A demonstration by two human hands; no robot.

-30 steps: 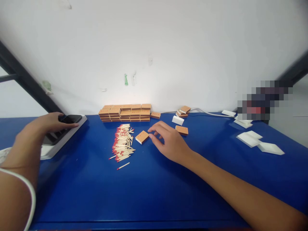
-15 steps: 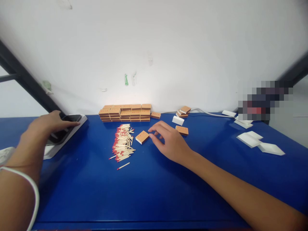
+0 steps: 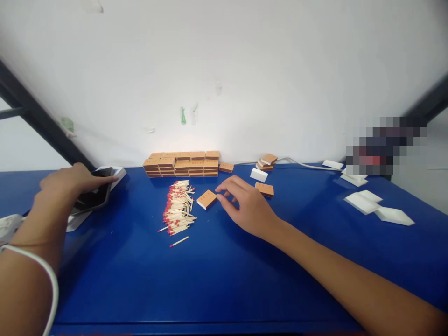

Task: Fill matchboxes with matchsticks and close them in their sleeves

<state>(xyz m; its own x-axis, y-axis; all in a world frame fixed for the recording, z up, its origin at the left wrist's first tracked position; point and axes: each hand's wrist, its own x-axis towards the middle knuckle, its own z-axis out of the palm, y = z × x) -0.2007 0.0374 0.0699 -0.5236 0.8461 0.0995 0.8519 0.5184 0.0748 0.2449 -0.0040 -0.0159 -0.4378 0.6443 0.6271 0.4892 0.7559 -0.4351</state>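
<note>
My left hand (image 3: 68,183) grips a black phone (image 3: 91,198) at the far left, held just above a white slab (image 3: 117,172) on the blue table (image 3: 224,280). My right hand (image 3: 247,205) rests on the table with fingers spread, its fingertips beside a single orange matchbox (image 3: 207,199). A pile of red-tipped matches (image 3: 178,207) lies left of that box, with one loose match (image 3: 179,241) in front.
Stacked orange matchboxes (image 3: 182,164) line the wall at the back. More boxes (image 3: 266,162) and one box (image 3: 264,189) lie right of my hand. White inner trays (image 3: 380,207) sit at the right, another white tray (image 3: 258,175) near the back. A pale cable (image 3: 308,165) runs along the wall.
My left hand has lifted the phone off the white slab and drawn it toward me and leftward. My right hand has stayed put.
</note>
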